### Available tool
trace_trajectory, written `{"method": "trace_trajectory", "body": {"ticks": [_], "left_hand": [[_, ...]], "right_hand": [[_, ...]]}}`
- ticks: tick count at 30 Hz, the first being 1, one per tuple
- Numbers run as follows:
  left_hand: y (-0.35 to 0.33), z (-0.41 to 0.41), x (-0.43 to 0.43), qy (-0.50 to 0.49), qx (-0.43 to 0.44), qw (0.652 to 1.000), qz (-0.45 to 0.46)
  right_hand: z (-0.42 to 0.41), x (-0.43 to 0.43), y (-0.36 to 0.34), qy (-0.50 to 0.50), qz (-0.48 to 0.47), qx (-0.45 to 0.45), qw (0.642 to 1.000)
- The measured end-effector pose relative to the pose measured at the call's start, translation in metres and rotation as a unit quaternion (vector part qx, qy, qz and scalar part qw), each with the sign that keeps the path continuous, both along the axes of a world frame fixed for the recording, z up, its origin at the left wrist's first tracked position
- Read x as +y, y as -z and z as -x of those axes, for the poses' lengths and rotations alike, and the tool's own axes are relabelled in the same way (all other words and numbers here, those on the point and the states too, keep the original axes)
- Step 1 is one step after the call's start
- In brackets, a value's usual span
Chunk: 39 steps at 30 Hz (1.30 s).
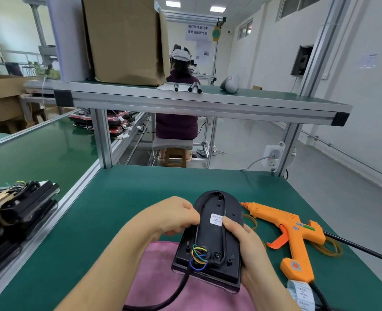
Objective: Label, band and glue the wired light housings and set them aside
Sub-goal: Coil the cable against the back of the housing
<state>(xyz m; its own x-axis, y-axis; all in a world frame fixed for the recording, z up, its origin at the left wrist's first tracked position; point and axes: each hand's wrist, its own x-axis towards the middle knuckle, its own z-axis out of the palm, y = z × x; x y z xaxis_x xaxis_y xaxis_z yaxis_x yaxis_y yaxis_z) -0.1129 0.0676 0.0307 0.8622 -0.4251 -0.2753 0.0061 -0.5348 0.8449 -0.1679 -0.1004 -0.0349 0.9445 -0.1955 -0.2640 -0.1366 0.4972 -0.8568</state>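
I'm on a factory assembly line: green-matted workbench (140, 187), aluminium frame (199, 104), conveyor belt (39, 149), stacked light housings (23, 207), another worker (178, 122) seated ahead.

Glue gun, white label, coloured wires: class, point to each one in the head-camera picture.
glue gun (275, 217): head view, on the orange barrel.
white label (216, 218): head view, on its printed middle.
coloured wires (198, 257): head view, on the looped bundle.
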Motion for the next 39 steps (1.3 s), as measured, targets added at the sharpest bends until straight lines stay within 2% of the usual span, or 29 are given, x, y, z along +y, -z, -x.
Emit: {"method": "trace_trajectory", "body": {"ticks": [5, 13, 15, 16, 18, 20, 22, 30, 34, 39], "left_hand": [[0.010, 0.007, 0.008, -0.006, 0.023, 0.998, 0.057], [0.022, 0.016, 0.006, -0.026, -0.106, 0.994, 0.015], [0.026, 0.020, 0.007, -0.045, -0.113, 0.993, 0.010], [0.029, 0.022, 0.008, -0.053, -0.098, 0.994, 0.022], [0.035, 0.024, 0.011, -0.069, -0.007, 0.992, 0.103], [0.040, 0.026, 0.011, -0.066, 0.110, 0.969, 0.209], [0.046, 0.026, 0.010, -0.059, 0.153, 0.951, 0.262], [0.043, 0.016, 0.002, -0.106, 0.140, 0.932, 0.318], [0.027, -0.005, 0.010, -0.117, 0.122, 0.937, 0.307], [0.016, -0.020, 0.015, -0.121, 0.098, 0.947, 0.282]], "right_hand": [[0.001, -0.003, -0.002, -0.006, -0.005, -0.001, 1.000], [0.003, 0.003, -0.004, -0.023, -0.020, 0.011, 0.999], [0.003, 0.002, -0.004, -0.024, -0.022, 0.006, 0.999], [0.003, 0.002, -0.004, -0.026, -0.020, 0.003, 0.999], [0.004, 0.002, -0.005, -0.030, -0.013, -0.002, 0.999], [0.004, 0.002, -0.005, -0.037, -0.005, -0.005, 0.999], [0.004, 0.003, -0.006, -0.040, -0.002, -0.004, 0.999], [0.000, 0.002, -0.011, -0.071, -0.002, -0.022, 0.997], [0.000, 0.003, -0.011, -0.112, 0.047, -0.046, 0.992], [-0.001, 0.009, -0.011, -0.114, 0.087, -0.002, 0.990]]}}
